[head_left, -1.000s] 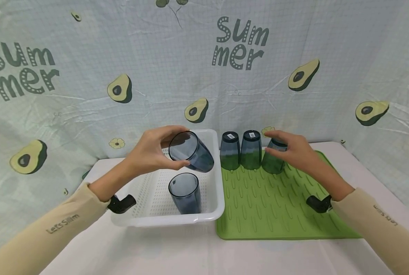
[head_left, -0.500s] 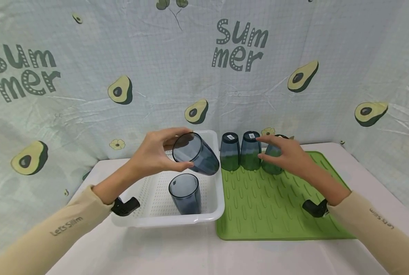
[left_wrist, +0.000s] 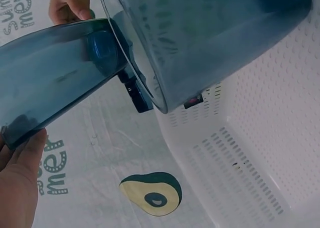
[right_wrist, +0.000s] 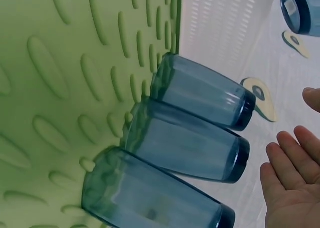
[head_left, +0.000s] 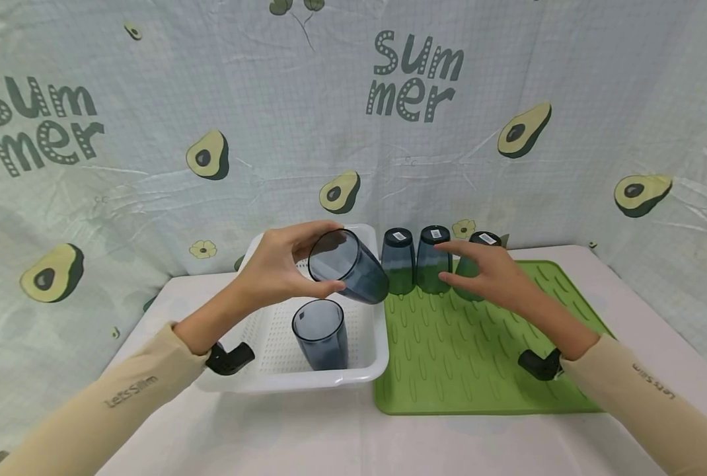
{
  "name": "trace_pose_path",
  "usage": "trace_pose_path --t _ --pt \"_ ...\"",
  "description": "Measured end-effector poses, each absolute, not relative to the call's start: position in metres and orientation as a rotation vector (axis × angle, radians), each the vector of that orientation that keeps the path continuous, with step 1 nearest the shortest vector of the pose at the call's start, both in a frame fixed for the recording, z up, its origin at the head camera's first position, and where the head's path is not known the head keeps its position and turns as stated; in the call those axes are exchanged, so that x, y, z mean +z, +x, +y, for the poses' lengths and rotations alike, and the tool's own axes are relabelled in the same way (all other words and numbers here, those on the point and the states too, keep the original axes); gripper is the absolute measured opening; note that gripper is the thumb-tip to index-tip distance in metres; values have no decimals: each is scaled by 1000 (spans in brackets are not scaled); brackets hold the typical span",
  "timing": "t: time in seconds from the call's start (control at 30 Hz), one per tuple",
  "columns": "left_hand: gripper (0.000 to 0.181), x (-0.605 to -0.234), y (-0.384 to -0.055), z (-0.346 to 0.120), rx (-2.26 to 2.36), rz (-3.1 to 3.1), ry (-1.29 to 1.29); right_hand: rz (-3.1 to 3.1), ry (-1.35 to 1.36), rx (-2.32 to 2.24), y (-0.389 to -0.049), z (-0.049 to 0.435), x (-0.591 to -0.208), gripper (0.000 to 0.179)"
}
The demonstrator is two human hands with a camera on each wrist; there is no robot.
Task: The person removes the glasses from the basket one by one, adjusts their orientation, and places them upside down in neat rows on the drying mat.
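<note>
My left hand (head_left: 276,264) grips a blue-tinted drinking glass (head_left: 361,270) between thumb and fingers, near its mouth. This glass is tilted, its mouth facing left and its base pointing down to the right, over the white basket. Below it a second blue glass (head_left: 322,344) stands mouth up in the basket. My right hand (head_left: 487,268) hangs with thumb and fingers apart, holding nothing, in front of the row of upturned glasses. In the right wrist view three such glasses (right_wrist: 185,143) stand side by side beyond the palm (right_wrist: 295,203); the held glass (right_wrist: 302,10) shows top right.
The white perforated basket (head_left: 353,378) stands on the white-covered table (head_left: 306,436). To its right lies a green ridged drying mat (head_left: 448,370), the upturned glasses along its back edge. Behind hangs a cloth (head_left: 258,86) printed with avocados and lettering.
My left hand has carried the tilted glass a little to the right, toward the basket's right rim. My right hand has drifted left from the rightmost upturned glass, uncovering its base.
</note>
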State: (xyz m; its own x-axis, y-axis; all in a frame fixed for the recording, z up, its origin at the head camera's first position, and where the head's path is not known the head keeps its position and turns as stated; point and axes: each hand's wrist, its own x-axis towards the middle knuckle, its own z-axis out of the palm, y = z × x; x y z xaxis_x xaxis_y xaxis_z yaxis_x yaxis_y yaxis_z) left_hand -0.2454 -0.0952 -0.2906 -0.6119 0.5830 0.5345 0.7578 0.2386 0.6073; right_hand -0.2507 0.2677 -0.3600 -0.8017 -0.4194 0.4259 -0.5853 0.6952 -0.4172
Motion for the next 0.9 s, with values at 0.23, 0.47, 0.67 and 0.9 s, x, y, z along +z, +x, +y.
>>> trace_pose_path --t 0.23,0.47,0.67,0.9 --pt "68 -292 -245 -82 -1387 -2267 -1312 -2595 843 804 -250 264 -364 52" --pt "67 -290 -242 -74 -1446 -2236 -1338 -2618 899 870 -248 265 -366 56" --pt "68 -290 -240 -70 -1484 -2220 -1348 -2617 1002 968 -246 263 -367 60" --pt "69 -293 -240 -63 -1546 -2171 -1382 -2578 1118 1230 -243 253 -369 66"
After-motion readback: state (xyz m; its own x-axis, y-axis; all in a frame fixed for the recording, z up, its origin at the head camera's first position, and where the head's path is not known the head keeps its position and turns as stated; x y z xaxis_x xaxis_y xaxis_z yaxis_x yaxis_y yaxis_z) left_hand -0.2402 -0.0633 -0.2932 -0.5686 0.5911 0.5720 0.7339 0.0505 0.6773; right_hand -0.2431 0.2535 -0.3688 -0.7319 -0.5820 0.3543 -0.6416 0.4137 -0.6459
